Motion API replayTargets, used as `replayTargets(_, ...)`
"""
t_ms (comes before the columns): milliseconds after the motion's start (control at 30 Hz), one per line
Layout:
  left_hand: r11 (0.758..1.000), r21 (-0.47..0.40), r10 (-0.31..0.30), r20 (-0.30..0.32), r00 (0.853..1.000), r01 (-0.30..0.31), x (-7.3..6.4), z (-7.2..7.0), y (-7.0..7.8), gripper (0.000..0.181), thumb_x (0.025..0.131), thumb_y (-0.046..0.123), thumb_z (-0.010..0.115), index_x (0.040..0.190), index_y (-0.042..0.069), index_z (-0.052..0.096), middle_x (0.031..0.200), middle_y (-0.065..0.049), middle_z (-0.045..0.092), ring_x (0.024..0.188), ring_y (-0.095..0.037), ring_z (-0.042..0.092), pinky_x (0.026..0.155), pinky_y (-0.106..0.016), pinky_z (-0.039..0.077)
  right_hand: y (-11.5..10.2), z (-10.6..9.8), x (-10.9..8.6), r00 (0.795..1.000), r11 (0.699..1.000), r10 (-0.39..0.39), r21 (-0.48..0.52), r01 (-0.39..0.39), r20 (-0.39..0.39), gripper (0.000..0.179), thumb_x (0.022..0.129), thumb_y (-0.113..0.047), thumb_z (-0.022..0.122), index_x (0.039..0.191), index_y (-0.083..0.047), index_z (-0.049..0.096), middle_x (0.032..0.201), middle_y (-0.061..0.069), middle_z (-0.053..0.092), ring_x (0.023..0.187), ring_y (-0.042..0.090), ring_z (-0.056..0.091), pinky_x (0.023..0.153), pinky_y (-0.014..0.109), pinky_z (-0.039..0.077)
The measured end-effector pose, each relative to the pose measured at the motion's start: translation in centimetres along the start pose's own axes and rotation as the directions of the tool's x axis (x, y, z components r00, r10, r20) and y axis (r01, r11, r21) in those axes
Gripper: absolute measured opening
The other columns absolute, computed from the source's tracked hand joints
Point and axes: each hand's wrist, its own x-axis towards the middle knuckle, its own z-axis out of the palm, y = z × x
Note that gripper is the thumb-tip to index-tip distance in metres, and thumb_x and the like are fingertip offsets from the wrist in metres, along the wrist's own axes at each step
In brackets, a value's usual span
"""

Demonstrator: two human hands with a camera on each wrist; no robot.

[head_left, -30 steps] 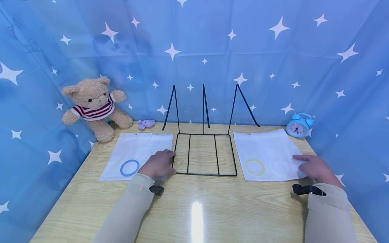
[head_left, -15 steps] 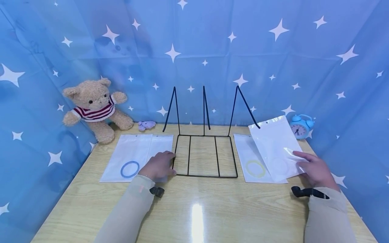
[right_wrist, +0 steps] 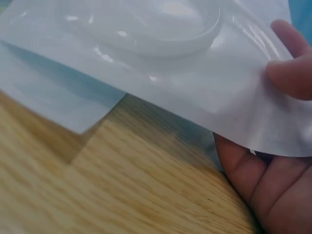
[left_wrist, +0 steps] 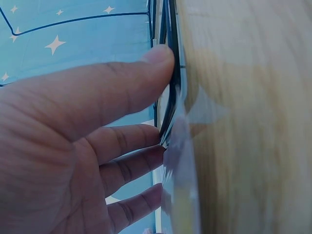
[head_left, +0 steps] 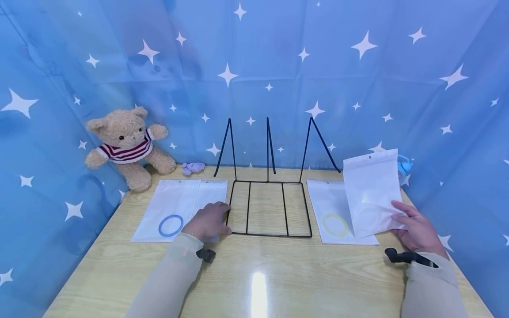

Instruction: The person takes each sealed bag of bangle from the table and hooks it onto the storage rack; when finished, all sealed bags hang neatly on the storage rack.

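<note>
My right hand (head_left: 419, 232) pinches the lower right side of a white flat bag (head_left: 374, 190). The bag is raised and tilted, its small hang hole at the top. In the right wrist view, the thumb (right_wrist: 292, 78) presses its face, and a clear ring (right_wrist: 195, 44) shows through the plastic. Below it lies another white bag (head_left: 326, 203) with a yellow ring (head_left: 345, 225). My left hand (head_left: 207, 221) rests against the left side of a black wire rack (head_left: 283, 207); its thumb (left_wrist: 131, 83) and fingers touch the wire without curling round it.
White bags (head_left: 159, 203), one with a blue ring (head_left: 161, 226), lie left of the rack. Behind them are a teddy bear (head_left: 129, 152) and a small purple toy (head_left: 193, 168). A blue alarm clock (head_left: 405, 167) is mostly hidden. A starry curtain (head_left: 262, 57) borders the wooden table (head_left: 310, 278).
My right hand has lifted the upper bag off the right pile and tipped it upright, uncovering more of the bag below. My left hand has stayed at the rack.
</note>
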Motion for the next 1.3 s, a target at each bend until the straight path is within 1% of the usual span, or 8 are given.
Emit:
replayTargets(200, 1.000, -0.001, 0.000, -0.001, 1.000, 0.000, -0.1, 0.0, 0.1, 0.075, 0.090, 0.032, 0.085, 0.154, 0.010, 0.055, 0.159, -0.012, 0.051, 0.146, -0.040, 0.046, 0.116, -0.063, 0.040, 0.0, 0.8, 0.0, 0.987, 0.987, -0.092, 0.145, 0.072, 0.134, 0.044, 0.106, 0.004, 0.056, 0.135, -0.026, 0.072, 0.126, -0.014, 0.056, 0.103, 0.007, 0.068, 0.084, 0.028, 0.062)
replayTargets(333, 1.000, 0.009, 0.003, -0.001, 1.000, -0.003, -0.1, 0.1, 0.0, 0.075, 0.090, 0.032, 0.085, 0.154, 0.009, 0.055, 0.159, -0.013, 0.051, 0.145, -0.040, 0.047, 0.116, -0.063, 0.040, 0.2, 1.4, 0.4, 0.938, 0.945, -0.194, 0.311, 0.100, 0.288, 0.048, 0.108, 0.011, 0.043, 0.135, -0.016, 0.072, 0.125, -0.004, 0.069, 0.109, 0.014, 0.071, 0.088, 0.032, 0.062)
replayTargets(467, 1.000, 0.010, 0.008, 0.001, 1.000, -0.008, 0.0, 0.2, -0.1, 0.075, 0.090, 0.033, 0.085, 0.154, 0.010, 0.055, 0.159, -0.013, 0.051, 0.145, -0.040, 0.047, 0.116, -0.063, 0.041, 0.7, 2.2, 0.8, 0.890, 0.914, -0.246, 0.398, 0.081, 0.383, 0.051, 0.108, 0.014, 0.037, 0.135, -0.012, 0.071, 0.126, 0.003, 0.071, 0.110, 0.020, 0.072, 0.091, 0.035, 0.062)
replayTargets(800, 1.000, 0.016, 0.011, -0.007, 1.000, -0.011, 0.2, 0.3, -0.4, 0.075, 0.089, 0.033, 0.086, 0.154, 0.012, 0.055, 0.159, -0.011, 0.051, 0.145, -0.040, 0.047, 0.115, -0.064, 0.041, 0.2, 4.8, 1.1, 0.835, 0.899, -0.285, 0.432, 0.063, 0.471, 0.054, 0.108, 0.016, 0.030, 0.136, -0.010, 0.069, 0.125, 0.010, 0.073, 0.109, 0.024, 0.074, 0.092, 0.035, 0.062)
replayTargets(1033, 1.000, 0.022, 0.014, -0.017, 1.000, -0.014, 0.2, 0.4, -0.3, 0.075, 0.088, 0.033, 0.087, 0.153, 0.012, 0.056, 0.158, -0.011, 0.052, 0.144, -0.040, 0.049, 0.114, -0.064, 0.042, -0.1, 6.4, 1.7, 0.734, 0.886, -0.320, 0.463, 0.008, 0.600, 0.060, 0.107, 0.017, 0.023, 0.138, -0.007, 0.068, 0.132, 0.012, 0.072, 0.115, 0.028, 0.073, 0.097, 0.037, 0.061)
replayTargets(1100, 1.000, 0.022, 0.014, -0.022, 1.000, -0.013, 0.2, 0.4, -0.2, 0.075, 0.087, 0.033, 0.087, 0.153, 0.011, 0.057, 0.157, -0.011, 0.053, 0.144, -0.040, 0.049, 0.114, -0.064, 0.042, -0.2, 6.7, 1.8, 0.714, 0.888, -0.323, 0.459, 0.003, 0.621, 0.061, 0.107, 0.017, 0.022, 0.138, -0.007, 0.068, 0.132, 0.012, 0.072, 0.115, 0.028, 0.073, 0.098, 0.038, 0.061)
replayTargets(1200, 1.000, 0.020, 0.012, -0.029, 1.000, -0.011, 0.2, 0.4, -0.2, 0.076, 0.086, 0.032, 0.088, 0.152, 0.011, 0.057, 0.157, -0.011, 0.054, 0.144, -0.039, 0.050, 0.113, -0.064, 0.043, -0.4, 7.1, 1.7, 0.703, 0.894, -0.321, 0.448, 0.005, 0.634, 0.063, 0.106, 0.018, 0.021, 0.138, -0.007, 0.069, 0.135, 0.010, 0.070, 0.117, 0.027, 0.073, 0.099, 0.038, 0.060)
replayTargets(1300, 1.000, 0.019, 0.012, -0.032, 0.999, -0.011, 0.2, 0.4, -0.1, 0.076, 0.086, 0.032, 0.088, 0.152, 0.011, 0.058, 0.156, -0.011, 0.054, 0.143, -0.039, 0.050, 0.113, -0.064, 0.043, -0.7, 7.4, 1.6, 0.715, 0.908, -0.308, 0.418, 0.025, 0.627, 0.063, 0.106, 0.018, 0.022, 0.136, -0.009, 0.070, 0.137, 0.007, 0.070, 0.117, 0.025, 0.073, 0.099, 0.037, 0.060)
